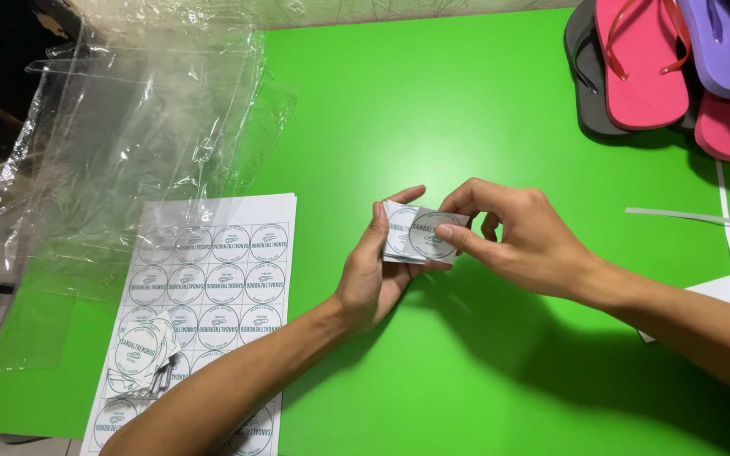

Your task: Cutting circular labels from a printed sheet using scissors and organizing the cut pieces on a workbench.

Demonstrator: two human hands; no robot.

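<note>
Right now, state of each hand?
Left hand: closed on a stack of cut label squares.
Right hand: pinching the top label square.

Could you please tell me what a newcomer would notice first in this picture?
Mid-table, the left hand and right hand pinch a small stack of cut square labels over the bright green table. A printed sheet of round labels lies at the left under clear plastic bags, and colourful flip-flops are piled top right.

A bright green table [466, 110] is seen; on it, a white sheet [213, 287] patterned with teal-grey rings, and at its far corner pink, purple and grey sandals [644, 63].
</note>
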